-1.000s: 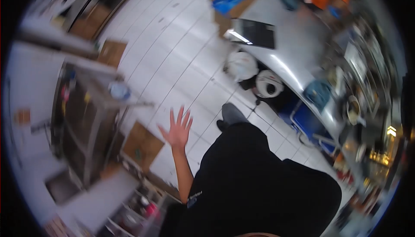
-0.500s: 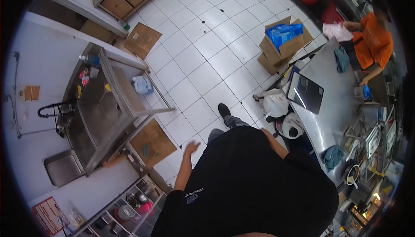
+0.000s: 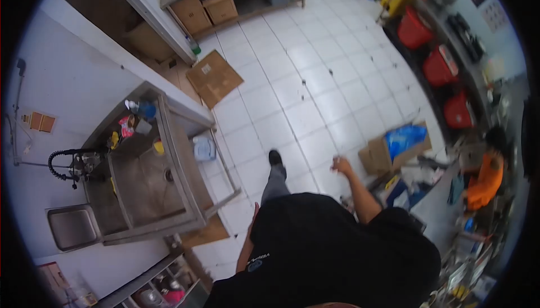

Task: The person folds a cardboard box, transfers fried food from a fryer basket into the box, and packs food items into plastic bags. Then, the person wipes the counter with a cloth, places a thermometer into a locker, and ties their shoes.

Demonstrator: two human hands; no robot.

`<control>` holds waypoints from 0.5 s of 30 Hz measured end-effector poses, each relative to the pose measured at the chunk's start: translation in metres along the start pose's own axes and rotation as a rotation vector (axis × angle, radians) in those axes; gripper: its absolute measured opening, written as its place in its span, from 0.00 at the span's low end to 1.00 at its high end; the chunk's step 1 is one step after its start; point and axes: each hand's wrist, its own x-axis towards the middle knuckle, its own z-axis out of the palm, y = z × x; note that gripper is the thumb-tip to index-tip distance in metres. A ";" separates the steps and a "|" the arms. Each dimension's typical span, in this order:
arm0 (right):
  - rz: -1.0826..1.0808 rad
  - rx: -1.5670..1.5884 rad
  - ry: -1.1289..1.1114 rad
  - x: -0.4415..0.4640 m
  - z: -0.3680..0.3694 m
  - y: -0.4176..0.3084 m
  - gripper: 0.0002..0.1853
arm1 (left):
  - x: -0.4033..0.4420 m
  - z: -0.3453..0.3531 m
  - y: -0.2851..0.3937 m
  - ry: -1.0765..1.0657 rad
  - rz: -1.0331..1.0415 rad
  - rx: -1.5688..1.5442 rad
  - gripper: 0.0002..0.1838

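My right hand (image 3: 340,166) is swung out ahead over the floor tiles, its fingers loosely bent and apart, with nothing visible in it. Nearest to it is a cardboard box (image 3: 376,157) with blue plastic (image 3: 404,139) inside. My left hand (image 3: 253,222) hangs at my side against the black shirt (image 3: 337,246), partly hidden by it. Its visible fingers look stretched out and hold nothing I can see. One dark shoe (image 3: 274,157) shows on the white tiled floor (image 3: 287,100) in front of me.
A steel sink (image 3: 146,181) stands on the left, with a water jug (image 3: 203,148) beneath. Flattened cardboard (image 3: 214,78) lies ahead. On the right are a steel table (image 3: 444,207), red bins (image 3: 415,28) and a person in orange (image 3: 485,181). A low shelf (image 3: 242,16) stands at the back.
I have moved forward, and more of the far floor and shelf shows. My right arm has swung forward; my left has dropped back beside my body. The boxes and table sit lower in view.
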 end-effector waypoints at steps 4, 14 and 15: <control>0.456 0.765 -0.138 0.010 0.003 -0.050 0.13 | 0.099 -0.125 0.084 0.105 0.078 -0.153 0.45; 0.230 0.180 0.092 0.129 -0.049 -0.108 0.23 | 0.286 -0.407 0.291 0.361 0.091 -0.325 0.32; 0.315 0.335 0.015 0.150 -0.073 -0.117 0.20 | 0.304 -0.419 0.300 0.377 0.087 -0.291 0.32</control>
